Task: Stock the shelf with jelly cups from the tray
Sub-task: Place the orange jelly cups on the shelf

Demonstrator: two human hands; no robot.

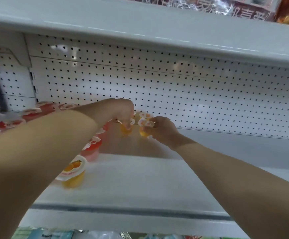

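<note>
Jelly cups [31,112], red, line the shelf [157,183] at left in rows, flavours kept apart. The left hand [123,112] pinches an orange cup [126,130] from above; the right hand [162,130] grips a second cup [144,133] beside it, both deep by the back panel [192,100], probably starting a row.
</note>
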